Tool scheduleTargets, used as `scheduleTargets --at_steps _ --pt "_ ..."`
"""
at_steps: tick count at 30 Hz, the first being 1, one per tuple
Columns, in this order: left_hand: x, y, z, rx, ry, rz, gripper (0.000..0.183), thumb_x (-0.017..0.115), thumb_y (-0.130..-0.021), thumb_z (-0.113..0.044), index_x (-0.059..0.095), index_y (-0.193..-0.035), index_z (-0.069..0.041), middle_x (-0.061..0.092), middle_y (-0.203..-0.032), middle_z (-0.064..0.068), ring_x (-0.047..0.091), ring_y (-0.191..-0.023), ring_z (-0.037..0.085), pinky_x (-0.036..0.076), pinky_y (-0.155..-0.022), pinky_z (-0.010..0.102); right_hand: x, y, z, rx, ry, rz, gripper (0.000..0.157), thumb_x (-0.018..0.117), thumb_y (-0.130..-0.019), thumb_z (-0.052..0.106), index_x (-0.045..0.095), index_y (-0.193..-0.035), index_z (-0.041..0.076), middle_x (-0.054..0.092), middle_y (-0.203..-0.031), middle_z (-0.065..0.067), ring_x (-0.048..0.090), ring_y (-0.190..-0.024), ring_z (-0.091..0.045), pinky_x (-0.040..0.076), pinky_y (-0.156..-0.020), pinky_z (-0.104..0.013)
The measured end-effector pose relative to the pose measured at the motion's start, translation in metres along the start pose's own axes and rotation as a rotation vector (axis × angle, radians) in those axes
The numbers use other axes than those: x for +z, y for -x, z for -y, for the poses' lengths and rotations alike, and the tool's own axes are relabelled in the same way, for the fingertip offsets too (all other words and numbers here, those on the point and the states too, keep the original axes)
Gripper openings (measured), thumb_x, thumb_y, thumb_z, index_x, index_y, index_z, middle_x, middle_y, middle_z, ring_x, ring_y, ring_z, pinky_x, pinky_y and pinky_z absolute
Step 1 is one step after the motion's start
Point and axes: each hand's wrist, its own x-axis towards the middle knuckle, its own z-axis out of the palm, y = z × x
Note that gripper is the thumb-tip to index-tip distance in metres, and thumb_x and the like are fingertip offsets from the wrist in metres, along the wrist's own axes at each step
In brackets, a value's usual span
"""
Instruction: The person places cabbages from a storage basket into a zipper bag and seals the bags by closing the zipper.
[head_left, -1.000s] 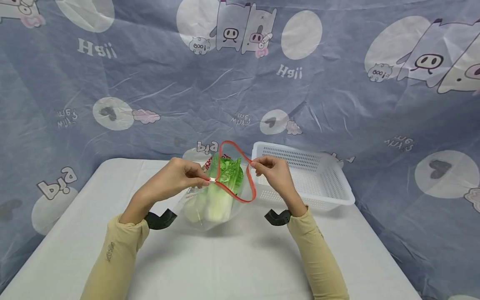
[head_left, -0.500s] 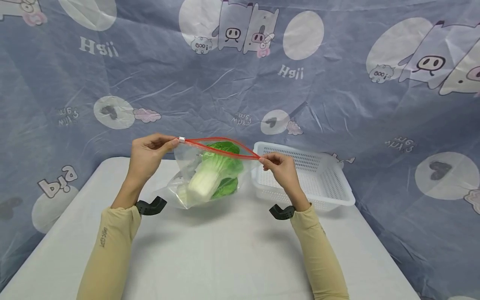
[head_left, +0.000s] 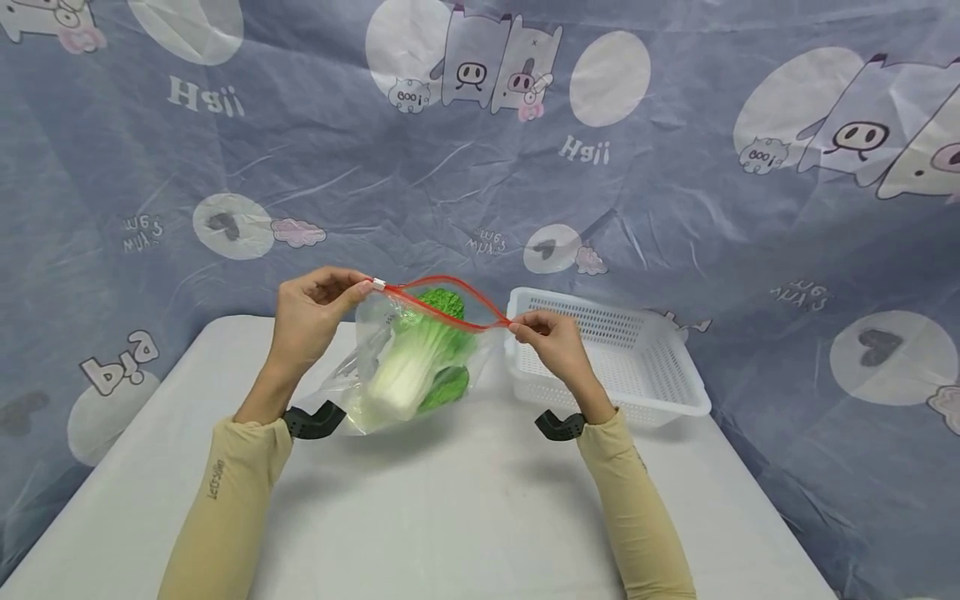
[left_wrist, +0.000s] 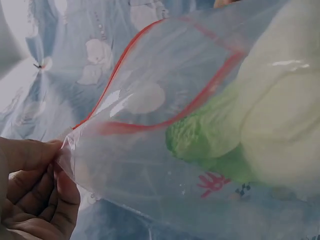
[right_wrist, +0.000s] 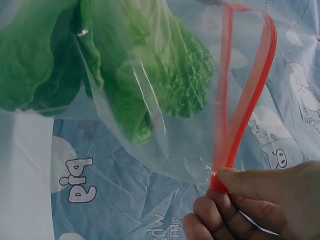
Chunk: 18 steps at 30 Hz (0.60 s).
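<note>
A clear zip bag (head_left: 378,333) with a red zip strip hangs between both hands, its mouth gaping in the middle. Inside it lies a head of Chinese cabbage (head_left: 408,367), pale stalk toward the lower left and green leaves toward the opening. My left hand (head_left: 311,312) pinches the bag's left corner at the white slider (head_left: 378,284). The opposite end of the red strip is pinched by my right hand (head_left: 551,337). In the left wrist view, thumb and fingers grip the clear plastic corner (left_wrist: 67,150); in the right wrist view, the thumb presses the red strip (right_wrist: 245,105) against the fingers.
A white perforated plastic basket (head_left: 693,387) stands on the right of the white-covered table (head_left: 465,517), just behind the right hand. Behind the table hangs a blue-grey printed cloth (head_left: 300,125).
The left hand has moved up and left with the slider, stretching the strip from a loose loop to a narrower opening. The cabbage has tipped over within the bag. The right hand has barely shifted.
</note>
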Motion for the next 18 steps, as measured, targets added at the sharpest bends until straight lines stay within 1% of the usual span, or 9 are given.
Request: scheduleTargets --at_steps 2,3,5,7,10,11,15,18 --pt "0.003 0.001 0.000 0.001 -0.014 -0.002 0.020 0.073 -0.086 -0.014 0.071 -0.098 0.002 0.071 -0.090 0.002 0.065 -0.079 0.018 0.052 -0.070 0.020 0.000 -0.001 0.003 0.000 0.015 0.044 0.025 0.071 -0.087 0.035 0.072 -0.098 0.013 0.072 -0.091 -0.009 0.068 -0.091 -0.030 0.055 -0.081 -0.046" --pt "0.005 0.002 0.000 0.001 -0.032 -0.001 0.020 0.073 -0.086 -0.015 0.072 -0.098 0.000 0.071 -0.091 0.001 0.065 -0.080 0.018 0.052 -0.072 0.020 0.001 -0.002 0.005 -0.008 0.025 0.061 0.024 0.071 -0.088 0.035 0.072 -0.099 0.014 0.072 -0.093 -0.008 0.068 -0.092 -0.030 0.055 -0.082 -0.045" --pt "0.009 0.003 -0.001 0.002 -0.074 0.001 0.018 0.073 -0.087 -0.018 0.072 -0.097 -0.003 0.071 -0.091 0.003 0.065 -0.080 0.016 0.051 -0.074 0.020 0.001 -0.003 0.012 -0.035 0.037 0.073 0.023 0.069 -0.089 0.035 0.072 -0.100 0.015 0.072 -0.096 -0.007 0.068 -0.094 -0.029 0.054 -0.084 -0.044" --pt "0.013 0.005 -0.002 0.004 -0.128 0.004 0.017 0.072 -0.087 -0.021 0.073 -0.096 -0.006 0.071 -0.091 0.004 0.065 -0.080 0.013 0.051 -0.077 0.020 0.001 -0.004 0.021 -0.085 0.050 0.067 0.022 0.067 -0.090 0.034 0.072 -0.102 0.016 0.072 -0.099 -0.006 0.068 -0.094 -0.025 0.054 -0.084 -0.040" --pt "0.018 0.007 -0.004 0.015 -0.188 0.013 0.016 0.072 -0.088 -0.024 0.073 -0.095 -0.010 0.071 -0.089 0.006 0.065 -0.079 0.007 0.050 -0.078 0.021 0.004 -0.005 0.041 -0.186 0.046 0.054 0.021 0.067 -0.091 0.031 0.072 -0.105 0.016 0.072 -0.103 -0.004 0.068 -0.097 -0.020 0.054 -0.088 -0.035" --pt "0.020 0.008 -0.004 0.019 -0.202 0.017 0.015 0.072 -0.088 -0.024 0.073 -0.095 -0.011 0.072 -0.089 0.006 0.065 -0.078 0.006 0.050 -0.077 0.020 0.005 -0.005 0.050 -0.224 0.044 0.061 0.021 0.067 -0.091 0.030 0.072 -0.105 0.016 0.072 -0.104 -0.003 0.068 -0.097 -0.019 0.054 -0.088 -0.033" --pt "0.023 0.010 -0.006 0.035 -0.228 0.045 0.013 0.072 -0.088 -0.026 0.073 -0.093 -0.014 0.072 -0.086 0.001 0.066 -0.077 0.008 0.050 -0.075 0.019 0.016 -0.004 0.085 -0.377 0.052 0.152 0.025 0.071 -0.088 0.026 0.071 -0.111 0.016 0.070 -0.109 0.001 0.067 -0.103 -0.014 0.052 -0.092 -0.030" --pt "0.025 0.012 -0.009 0.050 -0.237 0.073 0.011 0.072 -0.087 -0.026 0.073 -0.092 -0.016 0.072 -0.085 -0.002 0.067 -0.078 0.014 0.049 -0.074 0.021 0.026 -0.005 0.106 -0.483 0.079 0.234 0.031 0.072 -0.087 0.026 0.069 -0.116 0.017 0.069 -0.113 0.001 0.065 -0.107 -0.013 0.051 -0.095 -0.030"
